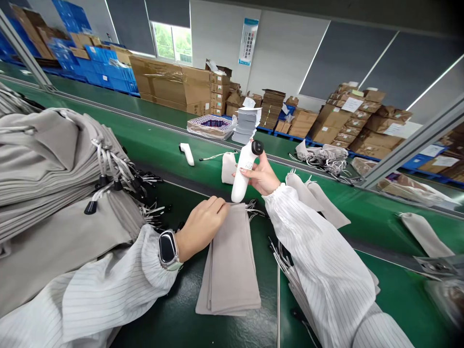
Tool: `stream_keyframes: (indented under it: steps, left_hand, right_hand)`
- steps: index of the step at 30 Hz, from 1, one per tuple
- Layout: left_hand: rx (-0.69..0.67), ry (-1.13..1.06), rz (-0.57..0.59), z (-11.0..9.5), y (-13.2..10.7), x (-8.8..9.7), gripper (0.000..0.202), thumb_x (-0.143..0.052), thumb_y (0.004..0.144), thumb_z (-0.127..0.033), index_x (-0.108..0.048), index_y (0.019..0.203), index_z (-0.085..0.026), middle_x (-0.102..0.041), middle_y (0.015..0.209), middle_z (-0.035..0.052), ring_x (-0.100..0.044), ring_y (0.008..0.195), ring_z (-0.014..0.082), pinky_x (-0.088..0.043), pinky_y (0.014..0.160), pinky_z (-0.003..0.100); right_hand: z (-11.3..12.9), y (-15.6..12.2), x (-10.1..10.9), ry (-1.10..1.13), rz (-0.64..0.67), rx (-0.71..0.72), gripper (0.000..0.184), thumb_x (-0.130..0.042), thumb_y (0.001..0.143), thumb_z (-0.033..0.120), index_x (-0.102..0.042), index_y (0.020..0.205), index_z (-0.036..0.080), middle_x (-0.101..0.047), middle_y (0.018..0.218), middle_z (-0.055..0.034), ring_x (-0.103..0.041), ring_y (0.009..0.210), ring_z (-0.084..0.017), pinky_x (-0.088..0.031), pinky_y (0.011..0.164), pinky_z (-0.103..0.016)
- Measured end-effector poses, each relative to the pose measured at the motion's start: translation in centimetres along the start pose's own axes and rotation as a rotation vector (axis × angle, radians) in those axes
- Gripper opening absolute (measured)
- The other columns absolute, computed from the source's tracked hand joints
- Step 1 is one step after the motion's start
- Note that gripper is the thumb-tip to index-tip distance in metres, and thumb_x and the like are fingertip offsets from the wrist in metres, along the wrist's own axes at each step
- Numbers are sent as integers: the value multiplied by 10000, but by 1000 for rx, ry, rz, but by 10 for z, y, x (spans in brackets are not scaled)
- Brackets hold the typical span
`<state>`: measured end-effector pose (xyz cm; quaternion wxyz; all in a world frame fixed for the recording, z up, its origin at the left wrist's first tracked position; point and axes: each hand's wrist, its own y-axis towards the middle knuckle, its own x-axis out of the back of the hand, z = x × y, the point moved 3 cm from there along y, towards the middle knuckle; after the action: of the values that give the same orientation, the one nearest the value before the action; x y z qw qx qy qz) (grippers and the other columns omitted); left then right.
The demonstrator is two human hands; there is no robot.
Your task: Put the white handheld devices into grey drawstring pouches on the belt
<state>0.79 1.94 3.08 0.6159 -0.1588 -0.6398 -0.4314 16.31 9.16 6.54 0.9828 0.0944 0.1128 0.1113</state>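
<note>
Currently pinching the far hem of the grey drawstring pouch (230,270) with the left hand (203,224), fingers curled shut on the top layer of cloth, smartwatch (167,247) on that wrist. Lying flat on the dark green work table (174,314), toward its near edge and on top of a few more of its kind. Long axis running from the near edge to the far one, mouth and cords at the far end.

Gripping the white handheld device (243,171) in the right hand (261,176), thumb and fingers wrapped round the middle of its body. Standing nearly upright at the pouch mouth: long axis vertical with a slight lean to the right at the top, black round head up, blunt white base down. Touching the hem or just above it; cannot tell which.

To handle this well, as a judgement: lift only the top layer so the mouth gapes, tip the device until its long axis matches the pouch's, lead with the base, and mind the cords fanned at the hem.

Farther left, a tall stack of grey pouches (54,169) along the table's left edge. Beyond the far edge, on the green conveyor belt (155,140), a second white device (187,153) on its side and a lone pouch (228,166). Farthest off, cardboard boxes (170,84) and blue crates (108,72) by the wall.
</note>
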Motion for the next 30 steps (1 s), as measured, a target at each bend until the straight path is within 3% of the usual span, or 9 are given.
stream_keyframes:
  steps: [7, 16, 20, 23, 27, 30]
  left_hand:
    - [-55, 17, -77, 0, -1, -4, 211, -351, 835, -86, -480, 1002, -101, -513, 862, 77, -456, 835, 191, -402, 717, 298]
    - [-50, 41, -30, 1, 0, -8, 178, -337, 843, -103, -498, 775, -138, -485, 747, 43, -426, 741, 191, -334, 623, 306]
    - [56, -123, -40, 5, 4, -8, 153, -357, 863, -211, -480, 790, -157, -506, 786, 30, -426, 844, 207, -320, 658, 309]
    - [125, -331, -45, 8, 6, -3, 155, -362, 865, -245, -452, 768, -165, -501, 758, -1, -446, 800, 166, -322, 703, 294]
    - [289, -587, -172, 16, 8, 9, 166, -362, 864, -266, -420, 744, -168, -452, 707, -27, -440, 665, 112, -339, 642, 232]
    - [366, -634, -312, 22, 8, 18, 145, -380, 854, -248, -430, 743, -168, -418, 735, -17, -431, 695, 110, -344, 638, 215]
  right_hand:
    - [-1, 0, -2, 13, -33, -29, 884, -679, 555, 175, -142, 1224, 387, -582, 780, 38, -628, 668, -193, -521, 579, -375]
    - [2, -4, -7, 45, -29, -46, 839, -683, 542, 152, -200, 1190, 378, -568, 793, 39, -618, 678, -171, -519, 619, -384]
    - [2, -4, -10, 61, -40, -53, 791, -694, 519, 142, -258, 1139, 368, -543, 800, 47, -601, 752, -166, -522, 637, -377]
    - [-3, -4, -11, 44, -34, -96, 692, -696, 540, 197, -293, 1083, 344, -535, 804, 48, -598, 724, -153, -520, 622, -369]
    - [-13, -6, -18, -100, 103, -260, 383, -609, 643, 407, -410, 932, 255, -504, 699, 49, -548, 569, -92, -488, 513, -258]
    - [-18, -12, -27, -227, 314, -384, 363, -485, 691, 536, -479, 779, 184, -477, 654, 28, -487, 557, -66, -441, 481, -191]
